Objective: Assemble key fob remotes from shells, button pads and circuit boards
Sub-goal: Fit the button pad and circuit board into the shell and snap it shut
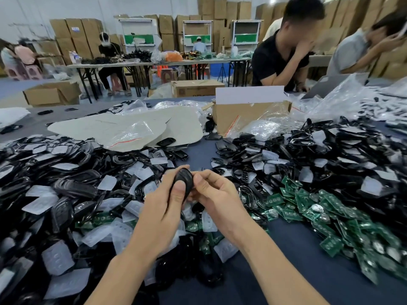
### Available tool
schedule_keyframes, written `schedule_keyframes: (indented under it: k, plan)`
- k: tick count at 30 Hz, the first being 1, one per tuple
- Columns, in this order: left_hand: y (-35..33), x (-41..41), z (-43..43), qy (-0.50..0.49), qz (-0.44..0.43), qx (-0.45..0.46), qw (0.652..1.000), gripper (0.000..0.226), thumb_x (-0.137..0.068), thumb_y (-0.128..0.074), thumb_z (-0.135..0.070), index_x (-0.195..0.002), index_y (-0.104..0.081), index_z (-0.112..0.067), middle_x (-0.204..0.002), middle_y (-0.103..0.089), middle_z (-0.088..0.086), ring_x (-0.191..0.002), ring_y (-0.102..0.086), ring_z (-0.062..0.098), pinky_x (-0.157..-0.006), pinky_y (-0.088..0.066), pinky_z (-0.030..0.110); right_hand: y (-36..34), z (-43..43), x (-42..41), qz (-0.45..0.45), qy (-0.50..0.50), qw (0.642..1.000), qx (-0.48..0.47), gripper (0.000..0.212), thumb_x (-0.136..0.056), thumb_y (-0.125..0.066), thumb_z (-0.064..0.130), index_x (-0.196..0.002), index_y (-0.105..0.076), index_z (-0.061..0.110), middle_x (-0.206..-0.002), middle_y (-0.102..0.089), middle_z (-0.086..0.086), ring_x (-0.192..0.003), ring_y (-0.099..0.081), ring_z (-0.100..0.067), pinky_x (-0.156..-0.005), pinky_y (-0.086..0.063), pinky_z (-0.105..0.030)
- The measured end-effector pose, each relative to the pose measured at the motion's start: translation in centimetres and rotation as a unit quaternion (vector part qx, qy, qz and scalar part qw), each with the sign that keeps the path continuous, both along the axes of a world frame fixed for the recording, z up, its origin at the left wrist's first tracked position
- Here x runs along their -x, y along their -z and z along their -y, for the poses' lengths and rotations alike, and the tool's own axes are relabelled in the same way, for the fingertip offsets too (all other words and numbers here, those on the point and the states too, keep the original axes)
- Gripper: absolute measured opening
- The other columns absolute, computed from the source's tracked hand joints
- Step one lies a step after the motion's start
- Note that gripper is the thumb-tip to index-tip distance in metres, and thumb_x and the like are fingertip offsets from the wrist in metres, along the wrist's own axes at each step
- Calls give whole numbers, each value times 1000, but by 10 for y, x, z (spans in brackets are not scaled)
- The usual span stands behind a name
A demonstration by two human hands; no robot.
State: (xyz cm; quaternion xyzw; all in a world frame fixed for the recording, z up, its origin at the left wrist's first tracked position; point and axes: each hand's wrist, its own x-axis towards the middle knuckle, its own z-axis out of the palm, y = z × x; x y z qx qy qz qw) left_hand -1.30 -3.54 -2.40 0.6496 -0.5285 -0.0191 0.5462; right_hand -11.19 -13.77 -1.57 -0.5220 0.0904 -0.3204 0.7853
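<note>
**Fob in hand, prob. at final snap; bulk of parts unassembled**

Both hands hold one black fob (184, 180) above the desk (308, 271).
- L hand (163, 208): fingers curled behind the fob, thumb pressed flat on its lower face.
- R hand (215, 194): thumb on the fob's right edge, fingers curled under it, gripping.

Fob looks closed. Can't see the seam, or whether pad + board are inside. Judgement: press-shut step for this unit.

To fob's left: big heap of black shells (66, 188) mixed w/ clear button pads (105, 182). To fob's right: green circuit boards (308, 205), more shells beyond. No finished-unit pile I can identify. Est. most of the job remains.
</note>
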Motion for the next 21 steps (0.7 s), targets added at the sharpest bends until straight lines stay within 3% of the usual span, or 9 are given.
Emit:
schedule_keyframes:
  k: [3,5,9,12,15,19,21]
  plan:
    - [-6,18,4,12,-23,2,1000,23,-101,-33,-55,-122,-44,-54,-100,-64,-26,-82,-62,3,-66,-45,9,0,-4,21,-2,48,999,-8,31,-78,-75,38,-95,-76,12,-87,-71,-10,-73,-64,-20,-75,-56,-33]
    - [-7,32,12,30,-56,19,998,16,-101,-35,-52,-113,-46,-47,-93,-66,-25,-76,-62,2,-65,-44,8,1,-7,38,-4,83,996,-9,30,-74,-77,41,-90,-78,16,-84,-71,-7,-72,-66,-16,-73,-56,-29]
    - [-10,69,29,54,-144,39,987,16,-104,-39,-44,-104,-53,-37,-76,-59,-15,-62,-53,11,-59,-45,33,1,-17,72,1,161,987,-7,23,-79,-77,39,-91,-76,19,-85,-70,-5,-71,-65,-15,-71,-56,-26]
    - [-19,107,40,96,-163,43,981,16,-105,-43,-35,-97,-55,-41,-82,-64,-14,-71,-61,6,-61,-49,27,-3,-20,104,1,222,975,9,26,-82,-72,41,-104,-76,28,-96,-74,0,-81,-70,-16,-72,-56,-25]
    - [-33,147,49,192,-197,30,961,8,-99,-52,-44,-95,-58,-43,-83,-65,-13,-76,-64,4,-63,-52,22,-13,-17,144,0,261,965,24,24,-85,-69,42,-108,-75,37,-113,-76,-1,-103,-73,-20,-79,-56,-27]
    - [-53,204,67,287,-170,-15,943,21,-89,-52,-62,-100,-59,-45,-80,-65,-17,-68,-62,-1,-57,-47,15,-24,-11,200,61,321,945,-10,30,-93,-65,45,-114,-71,25,-108,-76,0,-97,-72,-14,-71,-56,-23]
    - [-61,245,79,324,-144,-41,934,24,-91,-48,-61,-103,-59,-43,-85,-70,-16,-77,-66,-1,-63,-49,14,-26,-10,226,93,333,937,-40,38,-94,-55,52,-113,-68,22,-104,-74,3,-95,-70,-11,-67,-56,-22]
